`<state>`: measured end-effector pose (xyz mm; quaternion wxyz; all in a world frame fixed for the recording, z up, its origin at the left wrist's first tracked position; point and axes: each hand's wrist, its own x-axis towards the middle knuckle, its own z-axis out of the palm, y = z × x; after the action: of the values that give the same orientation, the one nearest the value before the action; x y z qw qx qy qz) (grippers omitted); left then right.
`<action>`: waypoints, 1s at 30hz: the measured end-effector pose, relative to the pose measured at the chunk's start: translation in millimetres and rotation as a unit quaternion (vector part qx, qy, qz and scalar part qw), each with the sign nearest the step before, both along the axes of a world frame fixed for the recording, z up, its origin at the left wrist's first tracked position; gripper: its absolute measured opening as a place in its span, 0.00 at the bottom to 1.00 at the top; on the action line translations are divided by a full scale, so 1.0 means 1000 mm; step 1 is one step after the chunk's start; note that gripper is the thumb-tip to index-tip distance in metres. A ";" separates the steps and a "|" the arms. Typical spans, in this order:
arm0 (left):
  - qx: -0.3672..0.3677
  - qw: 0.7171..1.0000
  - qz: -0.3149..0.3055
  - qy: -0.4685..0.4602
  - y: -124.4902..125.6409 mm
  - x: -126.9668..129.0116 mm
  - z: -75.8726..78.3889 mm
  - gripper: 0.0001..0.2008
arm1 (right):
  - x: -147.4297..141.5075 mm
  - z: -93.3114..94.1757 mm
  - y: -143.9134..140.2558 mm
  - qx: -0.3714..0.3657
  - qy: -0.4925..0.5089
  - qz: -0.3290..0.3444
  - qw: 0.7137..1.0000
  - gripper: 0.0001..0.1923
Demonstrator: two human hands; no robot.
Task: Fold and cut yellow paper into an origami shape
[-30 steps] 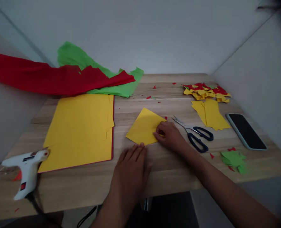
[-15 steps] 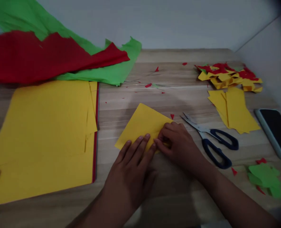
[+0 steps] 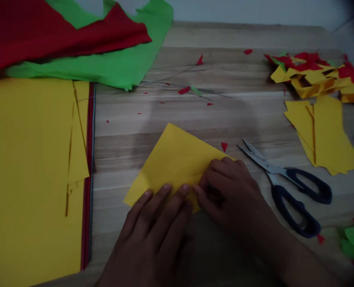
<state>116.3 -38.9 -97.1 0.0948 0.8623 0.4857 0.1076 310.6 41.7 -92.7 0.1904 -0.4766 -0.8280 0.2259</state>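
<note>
A small square of yellow paper point(image 3: 174, 163) lies tilted like a diamond on the wooden table point(image 3: 171, 115), in the middle of the view. My left hand point(image 3: 154, 231) rests flat with its fingertips pressing on the paper's near edge. My right hand point(image 3: 227, 191) is curled over the paper's right near corner, its fingers pinching or pressing the edge there. The two hands touch each other over the paper. Whether the corner is folded under the right hand is hidden.
Dark-handled scissors point(image 3: 287, 185) lie just right of my right hand. Large yellow sheets point(image 3: 30, 175) cover the left. Red paper point(image 3: 57, 32) and green paper point(image 3: 117, 65) lie at the back left. Yellow strips point(image 3: 323, 133) and a scrap pile point(image 3: 311, 73) sit at the right.
The view has moved in closer and lower over the table. My left hand slid forward from the table onto the yellow paper's near edge, next to my right hand.
</note>
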 end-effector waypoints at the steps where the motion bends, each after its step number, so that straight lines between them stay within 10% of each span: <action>1: 0.002 1.000 -0.002 0.008 -0.001 -0.001 0.000 0.22 | 0.000 0.000 0.000 0.000 0.001 0.000 1.000 0.12; 11: -0.018 1.000 0.010 -0.018 -0.006 0.001 -0.004 0.23 | 0.003 0.012 -0.020 0.080 -0.025 -0.051 0.995 0.04; 18: -0.019 1.000 -0.014 -0.007 -0.004 -0.005 -0.008 0.24 | 0.007 0.005 -0.089 0.153 -0.110 0.050 0.981 0.22; 30: 0.005 0.998 0.024 0.065 -0.018 -0.024 0.000 0.26 | 0.027 -0.008 -0.098 0.134 -0.188 0.030 0.973 0.36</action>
<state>92.6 -56.5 -96.9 0.0564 0.8562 0.5105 0.0562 337.6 -56.2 -100.5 0.0870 -0.4554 -0.8857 0.0249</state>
